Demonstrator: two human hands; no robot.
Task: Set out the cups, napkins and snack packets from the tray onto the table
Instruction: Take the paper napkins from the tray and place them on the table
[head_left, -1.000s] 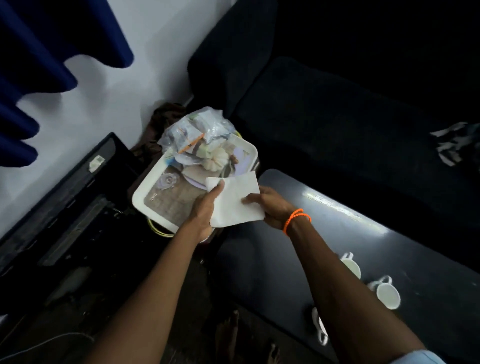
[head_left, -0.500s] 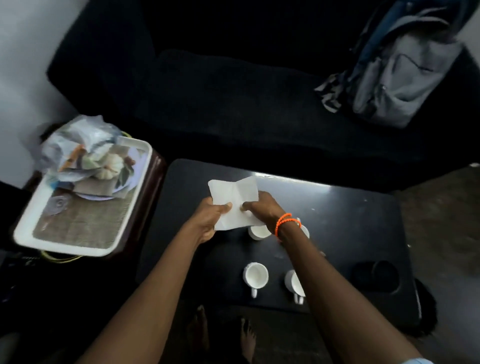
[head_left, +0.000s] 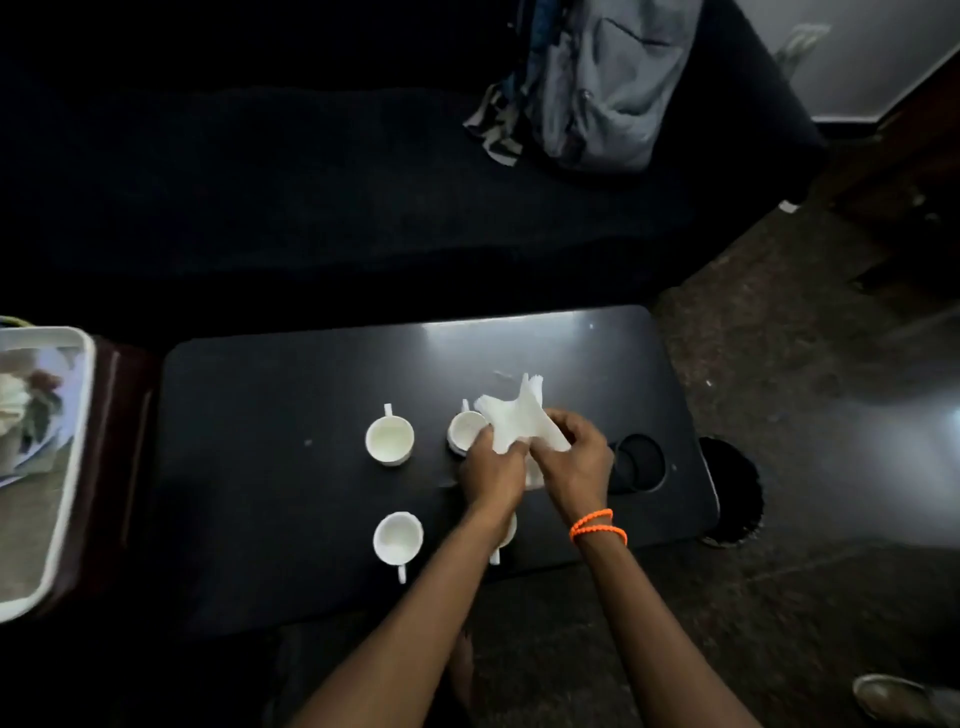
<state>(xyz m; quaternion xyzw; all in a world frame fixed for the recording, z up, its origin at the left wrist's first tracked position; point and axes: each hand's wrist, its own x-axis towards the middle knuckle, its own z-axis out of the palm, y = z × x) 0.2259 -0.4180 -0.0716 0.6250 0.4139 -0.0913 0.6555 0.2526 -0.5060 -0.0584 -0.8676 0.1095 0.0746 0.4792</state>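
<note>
Both hands hold a white paper napkin (head_left: 514, 421) above the right half of the black table (head_left: 260, 467). My left hand (head_left: 491, 475) pinches its lower left part and my right hand (head_left: 576, 462) grips its right side; the napkin is bunched and partly spread. White cups stand on the table: one (head_left: 389, 439) at the centre, one (head_left: 465, 431) just left of the napkin, one (head_left: 397, 538) nearer me, and another (head_left: 506, 535) mostly hidden under my left forearm. The white tray (head_left: 78, 467) sits at the far left, snack packets (head_left: 21, 410) on it cut off by the frame edge.
A round recessed cup holder (head_left: 641, 462) is in the table's right end. A dark sofa (head_left: 311, 182) runs behind the table with a grey backpack (head_left: 608, 83) on it. The tray rests on a dark red stand (head_left: 122, 467). A shoe (head_left: 893, 699) lies on the floor at lower right.
Both hands carried the napkin from over the tray rightward to above the cups on the table. The flat napkin is now bunched and being pulled apart. The view swung right.
</note>
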